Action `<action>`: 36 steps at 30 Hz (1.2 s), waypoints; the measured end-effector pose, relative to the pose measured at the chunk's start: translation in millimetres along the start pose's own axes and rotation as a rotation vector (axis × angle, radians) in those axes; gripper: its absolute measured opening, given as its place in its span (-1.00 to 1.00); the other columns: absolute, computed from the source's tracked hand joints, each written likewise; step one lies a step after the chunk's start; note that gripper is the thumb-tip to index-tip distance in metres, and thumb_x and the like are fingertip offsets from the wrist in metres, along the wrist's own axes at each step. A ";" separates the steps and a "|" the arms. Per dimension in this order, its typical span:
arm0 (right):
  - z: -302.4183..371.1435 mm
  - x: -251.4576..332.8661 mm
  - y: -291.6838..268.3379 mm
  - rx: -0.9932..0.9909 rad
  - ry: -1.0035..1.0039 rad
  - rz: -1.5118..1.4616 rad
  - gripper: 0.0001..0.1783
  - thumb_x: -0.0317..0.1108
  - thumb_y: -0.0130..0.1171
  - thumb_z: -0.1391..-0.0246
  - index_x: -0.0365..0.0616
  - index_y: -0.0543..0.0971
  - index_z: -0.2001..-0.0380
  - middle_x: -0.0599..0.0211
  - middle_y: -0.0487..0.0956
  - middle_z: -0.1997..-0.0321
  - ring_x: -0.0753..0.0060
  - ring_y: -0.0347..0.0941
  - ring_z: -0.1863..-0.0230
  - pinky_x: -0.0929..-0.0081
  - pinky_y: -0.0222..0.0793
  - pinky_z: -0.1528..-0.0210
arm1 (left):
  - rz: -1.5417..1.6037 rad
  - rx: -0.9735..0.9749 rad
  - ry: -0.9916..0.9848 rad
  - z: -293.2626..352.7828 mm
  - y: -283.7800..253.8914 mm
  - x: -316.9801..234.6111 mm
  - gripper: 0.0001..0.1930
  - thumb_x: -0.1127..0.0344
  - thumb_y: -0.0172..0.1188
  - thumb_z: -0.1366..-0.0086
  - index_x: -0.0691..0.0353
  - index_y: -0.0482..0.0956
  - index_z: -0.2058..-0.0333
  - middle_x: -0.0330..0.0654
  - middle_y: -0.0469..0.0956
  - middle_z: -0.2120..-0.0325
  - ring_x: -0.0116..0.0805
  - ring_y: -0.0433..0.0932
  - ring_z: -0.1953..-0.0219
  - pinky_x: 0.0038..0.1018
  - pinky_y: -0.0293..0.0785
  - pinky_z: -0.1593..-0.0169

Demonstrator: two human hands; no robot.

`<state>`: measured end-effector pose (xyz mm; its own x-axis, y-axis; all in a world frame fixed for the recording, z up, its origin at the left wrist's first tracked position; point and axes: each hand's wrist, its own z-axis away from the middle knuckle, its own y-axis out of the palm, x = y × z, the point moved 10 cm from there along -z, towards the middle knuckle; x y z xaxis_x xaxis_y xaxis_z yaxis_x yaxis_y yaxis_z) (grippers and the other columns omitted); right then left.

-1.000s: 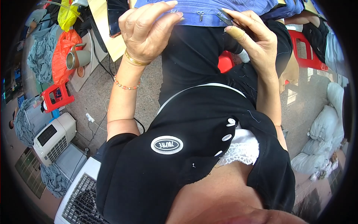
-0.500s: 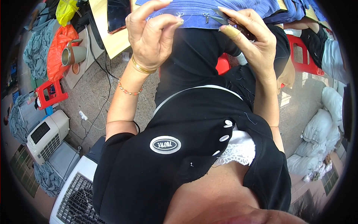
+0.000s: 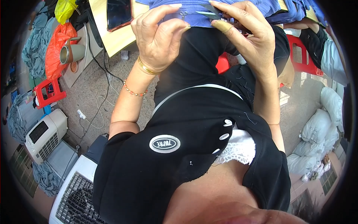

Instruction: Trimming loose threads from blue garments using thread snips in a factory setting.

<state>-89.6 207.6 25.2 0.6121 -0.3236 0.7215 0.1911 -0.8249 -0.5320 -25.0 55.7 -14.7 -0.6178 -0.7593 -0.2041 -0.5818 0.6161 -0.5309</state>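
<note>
My right hand (image 3: 253, 33) is closed around a pair of small dark scissors (image 3: 209, 15), whose blades stand apart and point left over the cloth. A tan wrap covers its thumb (image 3: 222, 25). Facing it, my left hand (image 3: 158, 44) is held in a pinch at the cloth's near edge, one finger raised over the fabric. What lies between those fingertips is too small to make out. The blue ribbed garment (image 3: 238, 5) spreads at the top, partly hidden by both hands. A small metal fastener (image 3: 183, 14) shows on it between the left fingers and the blades.
A phone (image 3: 119, 15) lies on the wooden table (image 3: 97, 18). Left are an orange bag (image 3: 57, 48), a grey mug (image 3: 72, 52), a red stool (image 3: 50, 93) and cables (image 3: 106, 63). White sacks (image 3: 315, 125) stand right. Another person's leg (image 3: 309, 28) shows beyond my right hand.
My left hand has moved right and slightly down. My right hand has shifted a little left with the scissors, whose blades now show further apart, nearer the left fingers.
</note>
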 end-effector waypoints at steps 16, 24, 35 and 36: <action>1.8 -3.0 0.2 -0.018 0.006 -0.002 -0.58 -0.54 0.45 0.05 -0.24 0.69 0.05 0.36 0.47 0.41 0.54 0.33 0.45 0.58 0.22 0.40 | 0.040 -0.088 -0.072 11.3 -5.2 10.5 -0.88 0.38 0.35 -0.29 0.20 0.64 0.22 -0.03 0.49 -0.02 -0.21 0.46 -0.08 -0.41 0.39 -0.14; 2.8 -4.1 -0.2 -0.022 0.014 -0.011 -0.58 -0.54 0.45 0.05 -0.25 0.68 0.04 0.36 0.46 0.40 0.54 0.33 0.45 0.58 0.23 0.39 | 0.093 -0.157 -0.108 13.0 -1.8 16.2 -0.88 0.31 0.39 -0.21 0.06 0.65 0.28 -0.16 0.58 0.02 -0.24 0.46 0.02 -0.34 0.32 -0.08; 1.4 -1.1 -1.4 -0.042 -0.012 0.054 -0.58 -0.53 0.44 0.05 -0.25 0.68 0.04 0.31 0.46 0.40 0.47 0.36 0.44 0.54 0.25 0.39 | 0.560 -0.827 0.303 3.5 10.2 29.8 -0.91 0.48 0.28 -0.26 0.32 0.59 0.27 0.10 0.47 0.03 -0.05 0.49 -0.01 -0.28 0.42 -0.10; 3.3 -5.3 -7.0 -0.056 0.004 0.062 -0.58 -0.53 0.44 0.05 -0.25 0.68 0.04 0.31 0.46 0.40 0.47 0.36 0.44 0.54 0.25 0.39 | 0.469 -0.413 -0.089 -31.5 9.0 22.0 -0.92 0.48 0.27 -0.27 0.33 0.59 0.27 0.08 0.46 0.02 -0.07 0.49 -0.01 -0.29 0.40 -0.12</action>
<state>-91.6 216.6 23.6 0.6181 -0.3768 0.6899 0.1098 -0.8276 -0.5504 -60.5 51.1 2.0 -0.8204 -0.3928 -0.4155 -0.4275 0.9039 -0.0103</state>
